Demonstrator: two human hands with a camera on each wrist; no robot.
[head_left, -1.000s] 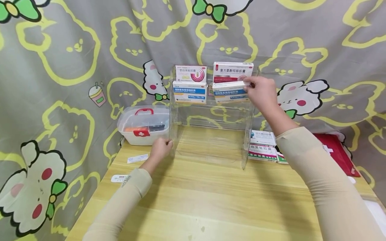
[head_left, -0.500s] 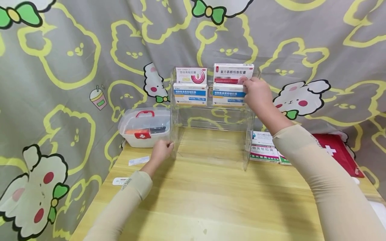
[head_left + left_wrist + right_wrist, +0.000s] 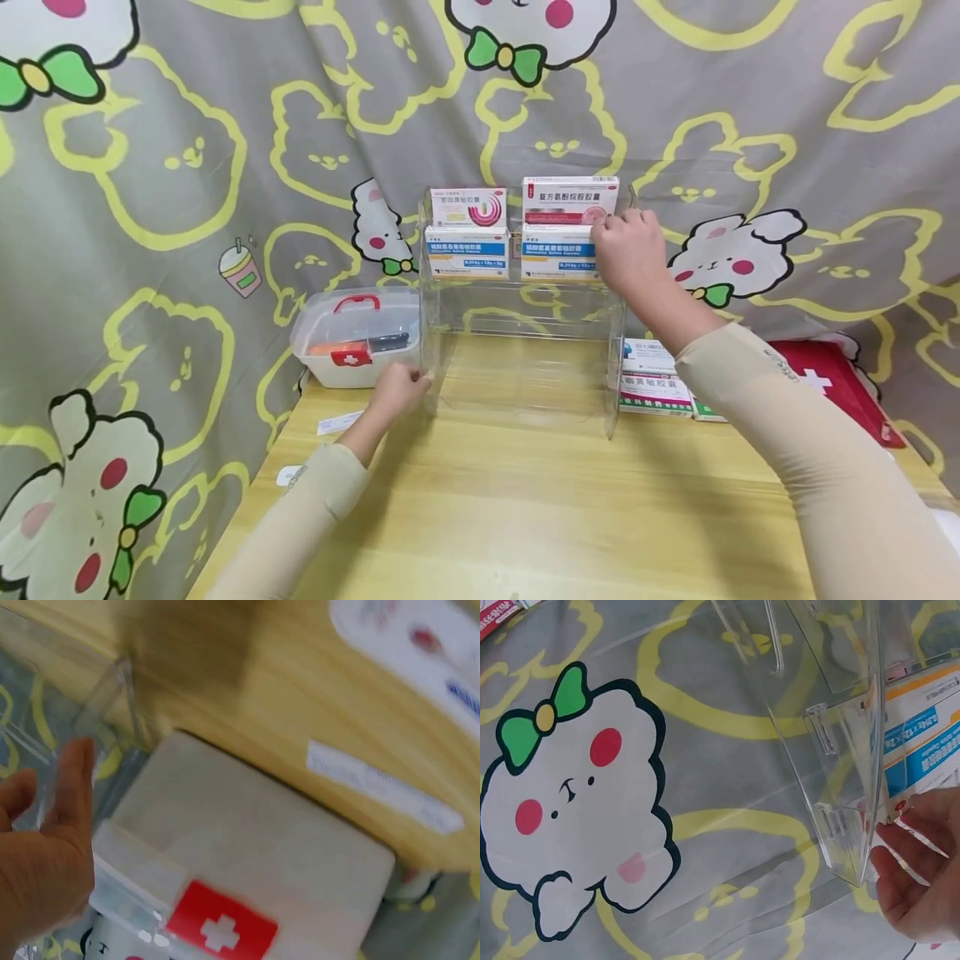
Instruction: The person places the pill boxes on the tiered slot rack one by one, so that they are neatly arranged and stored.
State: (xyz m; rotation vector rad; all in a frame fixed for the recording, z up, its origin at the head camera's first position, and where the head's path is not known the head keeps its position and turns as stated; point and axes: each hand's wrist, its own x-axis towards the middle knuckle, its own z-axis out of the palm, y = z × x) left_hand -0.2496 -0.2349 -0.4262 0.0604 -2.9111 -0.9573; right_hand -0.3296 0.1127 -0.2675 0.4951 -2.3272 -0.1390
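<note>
A clear acrylic display rack (image 3: 517, 289) stands on the wooden table, with medicine boxes in its top tiers. My right hand (image 3: 633, 250) holds the upper right corner of a blue-and-white medicine box (image 3: 553, 260), upright in the front right slot. In the right wrist view, curled fingertips meet that box's corner beside the rack's side panel (image 3: 874, 750). Behind it stands a red-and-white medicine box (image 3: 564, 200). My left hand (image 3: 392, 393) pinches the rack's left side edge low down; in the left wrist view this edge runs between thumb and fingers.
Left of the rack sits a first-aid box (image 3: 356, 337) with a red handle. A white strip (image 3: 339, 423) lies before it. Several stacked medicine boxes (image 3: 654, 392) and a red pouch (image 3: 832, 383) lie to the right. A patterned curtain (image 3: 315, 167) hangs behind.
The tilted blue-and-white box has come upright and sits level in its slot, my right hand still at its corner. The left hand keeps its place. The head view has tilted up slightly.
</note>
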